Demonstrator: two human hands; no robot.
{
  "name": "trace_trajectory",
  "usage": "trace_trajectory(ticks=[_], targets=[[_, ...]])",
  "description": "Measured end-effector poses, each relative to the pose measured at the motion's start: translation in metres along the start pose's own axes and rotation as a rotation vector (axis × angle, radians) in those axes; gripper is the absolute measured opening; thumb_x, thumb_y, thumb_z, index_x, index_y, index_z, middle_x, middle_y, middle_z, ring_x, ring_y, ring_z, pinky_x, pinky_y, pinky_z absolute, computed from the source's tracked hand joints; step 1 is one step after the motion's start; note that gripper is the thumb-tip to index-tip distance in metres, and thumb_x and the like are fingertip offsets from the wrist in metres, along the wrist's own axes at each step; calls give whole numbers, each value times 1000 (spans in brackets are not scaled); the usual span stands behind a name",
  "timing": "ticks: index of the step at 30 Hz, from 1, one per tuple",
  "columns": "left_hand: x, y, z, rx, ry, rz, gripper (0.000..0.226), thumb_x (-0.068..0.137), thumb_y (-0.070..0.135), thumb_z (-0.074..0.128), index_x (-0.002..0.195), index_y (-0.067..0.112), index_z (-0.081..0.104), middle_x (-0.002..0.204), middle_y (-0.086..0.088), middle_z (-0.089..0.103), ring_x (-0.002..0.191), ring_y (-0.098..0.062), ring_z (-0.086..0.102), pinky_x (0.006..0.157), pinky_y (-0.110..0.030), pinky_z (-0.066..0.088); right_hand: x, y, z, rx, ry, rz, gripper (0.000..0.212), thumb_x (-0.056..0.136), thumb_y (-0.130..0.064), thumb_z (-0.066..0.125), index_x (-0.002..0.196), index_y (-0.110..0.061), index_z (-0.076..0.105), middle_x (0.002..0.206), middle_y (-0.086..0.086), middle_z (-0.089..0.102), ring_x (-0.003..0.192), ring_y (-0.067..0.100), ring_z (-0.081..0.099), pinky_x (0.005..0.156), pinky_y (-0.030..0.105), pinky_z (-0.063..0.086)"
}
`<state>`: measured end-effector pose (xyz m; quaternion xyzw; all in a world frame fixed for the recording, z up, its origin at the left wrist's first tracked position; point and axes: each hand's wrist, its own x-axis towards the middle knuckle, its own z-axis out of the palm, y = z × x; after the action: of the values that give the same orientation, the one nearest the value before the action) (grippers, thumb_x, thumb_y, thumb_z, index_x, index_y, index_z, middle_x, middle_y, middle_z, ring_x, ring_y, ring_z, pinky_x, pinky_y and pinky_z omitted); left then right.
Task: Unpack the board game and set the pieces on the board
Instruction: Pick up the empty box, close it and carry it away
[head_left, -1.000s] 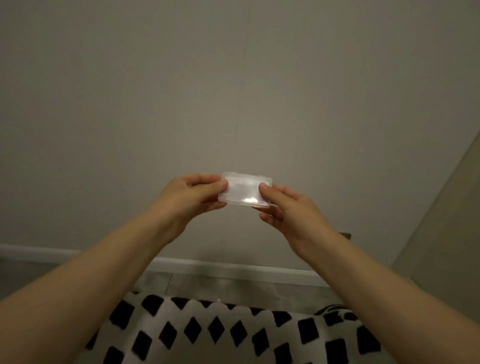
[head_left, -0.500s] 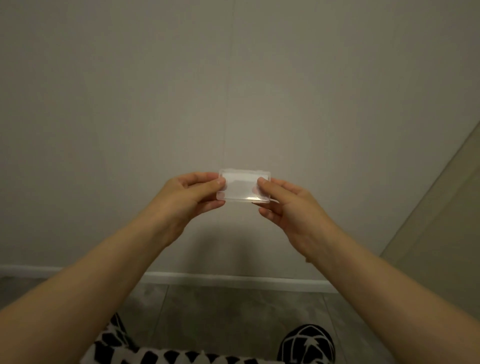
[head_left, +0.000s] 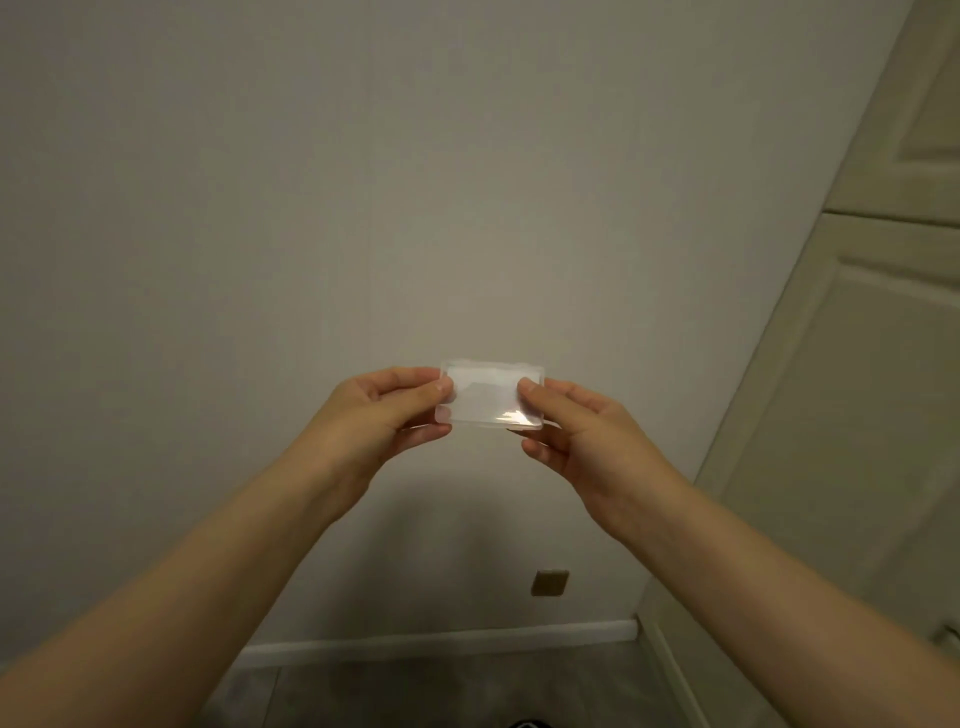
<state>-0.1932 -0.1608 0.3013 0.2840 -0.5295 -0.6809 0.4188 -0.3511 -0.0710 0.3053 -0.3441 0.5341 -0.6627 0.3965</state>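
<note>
- Two hands hold one small clear plastic case (head_left: 491, 395) up in the air, in front of the plain wall (head_left: 311, 208) and well above the floor (head_left: 415, 691); no board or loose pieces are in view.
- To the left of the case, the left hand (head_left: 374, 415) pinches its left short edge, thumb on the near face and fingers (head_left: 431, 430) curled behind and under.
- To the right of the case, the right hand (head_left: 582, 426) pinches the right short edge the same way, thumb tip on the near face, the other fingers bent beneath.
- Seen through the case, the inside looks pale and cloudy; I cannot tell what it holds or whether the lid is latched.
- Likely handling: very light, stiff thin-walled plastic, smooth and a little slippery, as the bright glare on its lower right corner suggests. It may flex or crack if squeezed hard across its flat faces.
- Best hold, in my judgement: the short edges and corners, where the walls are stiffest, as both hands do now; to open it, one thumb should work at the seam along a long edge.
- Risk: a snap lid can spring and scatter small contents, so opening it low over a surface seems wiser.
- Right of the case stands a panelled door (head_left: 857, 415); below it, a small wall plate (head_left: 549, 582) sits above the skirting.
</note>
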Motion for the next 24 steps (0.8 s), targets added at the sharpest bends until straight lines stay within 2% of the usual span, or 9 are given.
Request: trace_trajectory(ticks=[6,11,15,24], targets=[[-16,75,56,-45,-90,64,22,81,9,66,102,1,64,83,-8,70,66,-10,68,61,-18,56,-35,-93,-11,-12,46,-98,3,84,-19,66,86,-16,66,66,-9,67,63,6,63,57,16,51],[-48,131,95,-42,-223,80,19,82,12,66,99,4,66,87,-8,71,72,-12,69,65,-19,57,-91,-155,-14,12,162,-172,4,85,-18,65,81,-17,67,69,-6,66,68,11,62,56,17,50],[-84,160,119,-44,-340,60,15,82,12,66,96,6,67,84,-7,72,75,-14,68,64,-19,56,-146,-184,-13,33,282,-204,9,85,-16,66,76,-18,66,69,-5,66,68,12,62,53,17,49],[-157,175,174,-79,-597,-24,12,82,12,65,93,8,67,75,-2,74,71,-10,70,63,-18,57,-265,-220,-29,21,487,-247,6,84,-17,65,87,-12,67,77,2,68,70,12,63,59,17,52]])
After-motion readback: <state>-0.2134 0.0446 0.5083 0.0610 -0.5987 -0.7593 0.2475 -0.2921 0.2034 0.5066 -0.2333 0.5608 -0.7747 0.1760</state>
